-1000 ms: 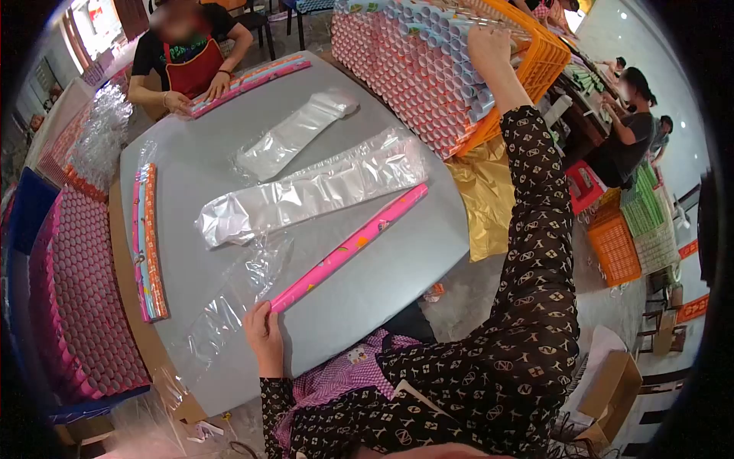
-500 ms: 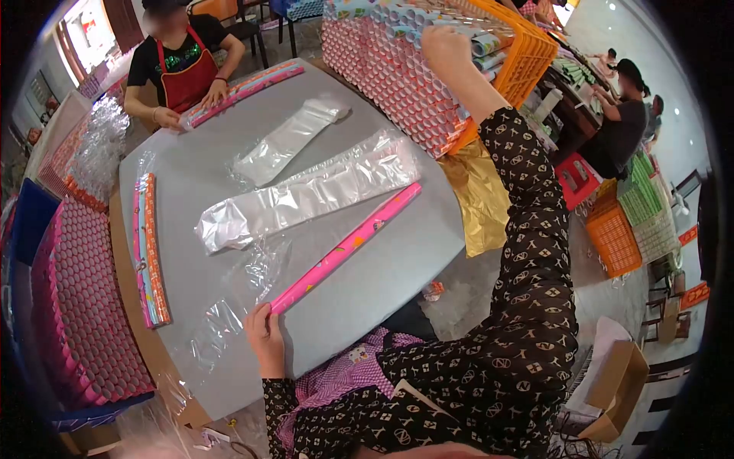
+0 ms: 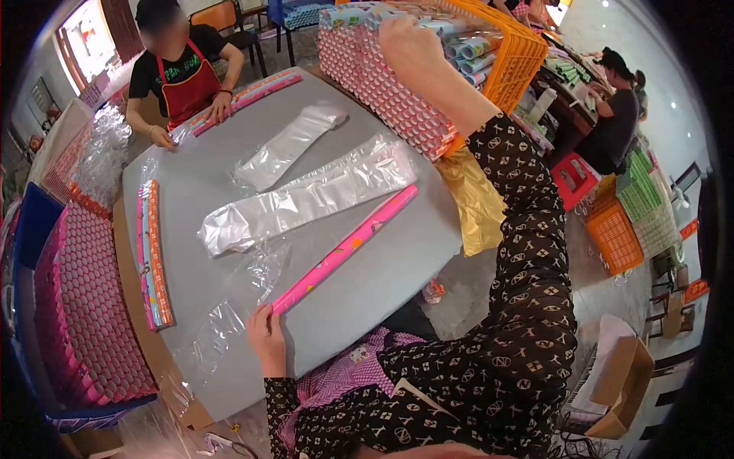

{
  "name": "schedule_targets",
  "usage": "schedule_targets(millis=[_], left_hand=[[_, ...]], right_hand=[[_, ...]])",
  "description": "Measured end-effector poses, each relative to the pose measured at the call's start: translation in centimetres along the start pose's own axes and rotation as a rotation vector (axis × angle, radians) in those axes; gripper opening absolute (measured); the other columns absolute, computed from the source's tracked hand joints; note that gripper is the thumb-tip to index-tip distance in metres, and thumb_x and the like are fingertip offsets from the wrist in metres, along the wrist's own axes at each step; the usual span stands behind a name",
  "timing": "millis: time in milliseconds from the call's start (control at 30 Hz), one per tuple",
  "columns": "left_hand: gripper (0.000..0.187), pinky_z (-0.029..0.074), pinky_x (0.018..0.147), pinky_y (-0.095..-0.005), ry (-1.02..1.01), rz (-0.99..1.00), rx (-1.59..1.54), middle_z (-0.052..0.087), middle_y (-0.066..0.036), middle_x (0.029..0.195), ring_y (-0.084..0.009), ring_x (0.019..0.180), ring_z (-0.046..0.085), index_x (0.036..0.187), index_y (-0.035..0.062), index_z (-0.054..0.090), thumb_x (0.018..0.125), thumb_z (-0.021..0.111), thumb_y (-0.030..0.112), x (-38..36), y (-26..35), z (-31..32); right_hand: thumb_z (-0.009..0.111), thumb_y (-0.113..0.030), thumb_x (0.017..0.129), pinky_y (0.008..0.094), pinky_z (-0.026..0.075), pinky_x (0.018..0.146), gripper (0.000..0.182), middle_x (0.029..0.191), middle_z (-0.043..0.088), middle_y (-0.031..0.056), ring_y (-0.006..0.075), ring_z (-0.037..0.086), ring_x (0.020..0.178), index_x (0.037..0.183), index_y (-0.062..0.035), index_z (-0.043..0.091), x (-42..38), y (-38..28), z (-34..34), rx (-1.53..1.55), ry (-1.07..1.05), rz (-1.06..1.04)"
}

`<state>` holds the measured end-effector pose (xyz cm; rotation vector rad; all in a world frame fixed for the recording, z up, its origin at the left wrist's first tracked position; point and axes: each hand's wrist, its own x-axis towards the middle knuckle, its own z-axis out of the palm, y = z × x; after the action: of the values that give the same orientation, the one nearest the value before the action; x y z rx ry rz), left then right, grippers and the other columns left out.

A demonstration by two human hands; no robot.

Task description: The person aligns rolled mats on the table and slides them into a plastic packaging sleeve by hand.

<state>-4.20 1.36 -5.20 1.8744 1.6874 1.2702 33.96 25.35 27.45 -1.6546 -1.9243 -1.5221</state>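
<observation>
Head view — orange crate [image 3: 527, 53] holds stacked rolls [image 3: 382, 84] — right hand [image 3: 413, 46] atop.

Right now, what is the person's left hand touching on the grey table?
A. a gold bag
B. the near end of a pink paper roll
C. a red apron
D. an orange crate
B: the left hand rests on the grey table with its fingers at the near end of the pink paper roll, while the right hand reaches up to the stacked rolls.
</observation>
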Motion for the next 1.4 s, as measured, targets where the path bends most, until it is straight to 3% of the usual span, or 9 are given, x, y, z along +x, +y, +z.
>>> schedule_targets(millis=[133, 233, 300, 400, 500, 600, 800, 1033, 1400], left_hand=[[0.020, 0.047, 0.087, -0.0386, 0.000, -0.013, -0.013, 0.065, -0.014, 0.108, -0.0309, 0.099, 0.058, 0.106, 0.0004, 0.065, 0.086, 0.065, 0.004, -0.1, 0.3, -0.1], [0.020, 0.047, 0.087, -0.0386, 0.006, 0.018, 0.027, 0.064, -0.014, 0.109, -0.0307, 0.100, 0.058, 0.106, 0.0004, 0.065, 0.087, 0.065, 0.004, -0.2, -0.3, 0.1], [0.020, 0.047, 0.088, -0.0386, -0.004, -0.038, -0.065, 0.064, -0.014, 0.110, -0.0307, 0.102, 0.057, 0.107, 0.0008, 0.065, 0.087, 0.065, 0.005, -0.3, -0.5, 0.2], [0.020, 0.047, 0.089, -0.0385, 0.013, -0.117, -0.133, 0.064, -0.014, 0.111, -0.0308, 0.103, 0.058, 0.107, 0.0009, 0.065, 0.087, 0.065, 0.005, -0.4, -0.2, 0.4], [0.020, 0.048, 0.089, -0.0385, 0.011, -0.073, -0.055, 0.064, -0.016, 0.111, -0.0317, 0.102, 0.059, 0.107, 0.0001, 0.064, 0.087, 0.064, 0.005, -0.4, -0.3, 0.4], [0.021, 0.049, 0.086, -0.0350, 0.008, -0.055, -0.032, 0.063, -0.016, 0.109, -0.0297, 0.099, 0.061, 0.109, -0.0010, 0.063, 0.090, 0.063, 0.006, -0.3, -0.4, 0.4], [0.020, 0.049, 0.087, -0.0389, 0.021, -0.067, -0.106, 0.065, -0.019, 0.107, -0.0362, 0.098, 0.062, 0.105, -0.0026, 0.063, 0.089, 0.063, 0.009, 0.1, 0.5, -0.2], [0.020, 0.051, 0.084, -0.0360, 0.035, -0.057, -0.045, 0.066, -0.017, 0.107, -0.0332, 0.096, 0.064, 0.106, 0.0005, 0.064, 0.088, 0.064, 0.010, 0.0, -0.8, 0.3], [0.024, 0.048, 0.095, -0.0292, -0.109, -0.165, -0.109, 0.065, -0.011, 0.120, -0.0212, 0.109, 0.063, 0.115, 0.0018, 0.065, 0.091, 0.059, 0.003, 0.0, -2.1, 0.1]], right_hand=[[0.065, -0.010, 0.080, 0.0342, 0.058, 0.059, 0.029, 0.097, 0.066, 0.0258, 0.0293, 0.070, 0.077, 0.105, 0.0049, 0.059, 0.4, 0.5, -3.3, 0.023, -0.024, 0.040], [0.047, -0.046, 0.096, 0.0573, 0.048, 0.086, 0.051, 0.104, 0.066, 0.0175, 0.0294, 0.061, 0.107, 0.113, -0.0006, 0.062, 0.4, 1.8, -6.5, 0.273, -0.212, 0.168], [0.053, -0.021, 0.092, 0.0406, 0.051, 0.073, 0.028, 0.094, 0.067, 0.0124, 0.0279, 0.067, 0.087, 0.103, 0.0030, 0.062, -1.5, 2.2, -8.3, 0.462, 0.325, 0.026], [0.061, -0.010, 0.086, 0.0328, 0.056, 0.068, 0.031, 0.096, 0.068, 0.0192, 0.0241, 0.070, 0.076, 0.114, 0.0030, 0.058, -4.2, 4.6, -9.5, 0.438, 0.361, 0.048], [0.053, -0.005, 0.094, 0.0281, 0.052, 0.081, 0.028, 0.104, 0.065, 0.0113, 0.0132, 0.063, 0.095, 0.122, 0.0012, 0.057, -7.2, 6.6, -12.5, 0.942, 0.069, 0.498], [0.054, 0.001, 0.093, 0.0283, 0.053, 0.082, 0.028, 0.107, 0.065, 0.0129, 0.0213, 0.067, 0.094, 0.120, 0.0056, 0.055, -10.4, 9.1, -12.1, 1.393, 0.342, 0.339], [0.062, -0.015, 0.090, 0.0391, 0.056, 0.083, 0.032, 0.122, 0.059, 0.0248, 0.0348, 0.061, 0.110, 0.116, 0.0036, 0.057, -19.8, 12.8, -5.6, 1.646, 0.214, 0.552], [0.070, -0.024, 0.086, 0.0336, 0.052, 0.075, 0.044, 0.125, 0.055, 0.0252, 0.0342, 0.055, 0.115, 0.121, -0.0011, 0.057, -29.0, 9.3, 1.9, 2.198, -0.130, 0.599], [0.065, -0.025, 0.087, 0.0327, 0.047, 0.063, 0.038, 0.113, 0.060, 0.0278, 0.0242, 0.060, 0.072, 0.111, 0.0014, 0.055, -38.1, 3.8, 9.4, 2.453, -0.618, 0.786]])
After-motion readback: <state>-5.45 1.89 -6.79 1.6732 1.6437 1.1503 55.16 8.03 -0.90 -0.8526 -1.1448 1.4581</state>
